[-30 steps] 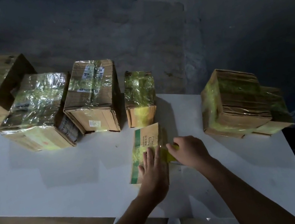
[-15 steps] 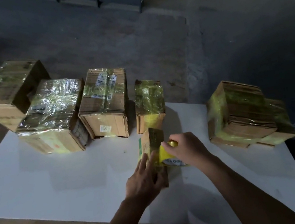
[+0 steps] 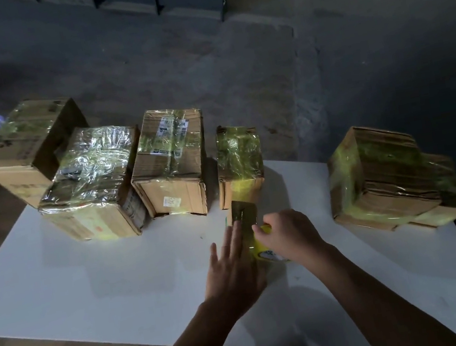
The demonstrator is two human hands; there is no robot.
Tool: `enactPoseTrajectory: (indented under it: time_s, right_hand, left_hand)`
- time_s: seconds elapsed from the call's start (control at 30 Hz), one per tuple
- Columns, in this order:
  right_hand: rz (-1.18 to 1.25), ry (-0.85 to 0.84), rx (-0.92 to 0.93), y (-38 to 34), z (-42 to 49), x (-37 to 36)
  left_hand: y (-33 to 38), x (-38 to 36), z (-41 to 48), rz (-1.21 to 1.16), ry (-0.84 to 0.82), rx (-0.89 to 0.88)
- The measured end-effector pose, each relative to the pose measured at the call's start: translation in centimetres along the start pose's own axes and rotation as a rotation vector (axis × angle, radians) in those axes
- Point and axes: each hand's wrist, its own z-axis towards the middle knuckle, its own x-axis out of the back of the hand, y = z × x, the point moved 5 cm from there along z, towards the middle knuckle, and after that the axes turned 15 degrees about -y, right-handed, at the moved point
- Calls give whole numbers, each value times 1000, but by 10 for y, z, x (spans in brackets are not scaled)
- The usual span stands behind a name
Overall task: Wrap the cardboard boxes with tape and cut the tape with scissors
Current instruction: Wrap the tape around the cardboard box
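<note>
A small flat cardboard box (image 3: 244, 215) stands on its edge on the white table (image 3: 88, 281), in front of me. My left hand (image 3: 233, 268) lies flat against its left face, fingers spread and straight. My right hand (image 3: 290, 236) grips a yellow tape roll (image 3: 265, 249) pressed against the box's right side. Most of the roll is hidden under my fingers. No scissors are visible.
Several taped cardboard boxes line the table's far edge: one (image 3: 93, 186), one (image 3: 171, 164), a narrow one (image 3: 239, 165), and a larger one (image 3: 29, 145) off the back left. A taped stack of flat cardboard (image 3: 387, 179) sits at the right. Dark floor lies beyond.
The small box went from lying flat to standing on its edge. My left hand shifted from its top to its left side, and the right hand brought the tape roll up beside it.
</note>
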Motion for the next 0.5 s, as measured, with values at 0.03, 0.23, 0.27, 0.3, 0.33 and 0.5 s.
enactPoseTrajectory:
  time_s: [0.03, 0.23, 0.27, 0.3, 0.33, 0.5]
  right_hand:
    - [-15, 5, 8, -5, 1, 0]
    - [-31, -29, 49, -4, -2, 4]
    - [-26, -24, 37, -2, -4, 3]
    - [-26, -21, 23, 0, -5, 2]
    - [-39, -20, 4, 3, -6, -1]
    - [-90, -37, -68, 23, -7, -12]
  left_hand:
    - [5, -3, 1, -5, -13, -5]
    - [-4, -12, 4, -17, -28, -1]
    - [-4, -12, 5, -16, -27, -9]
    - [-4, -12, 5, -17, -29, -17]
    - [-4, -12, 5, -22, -33, -19]
    - [-10, -12, 4, -109, -44, -15]
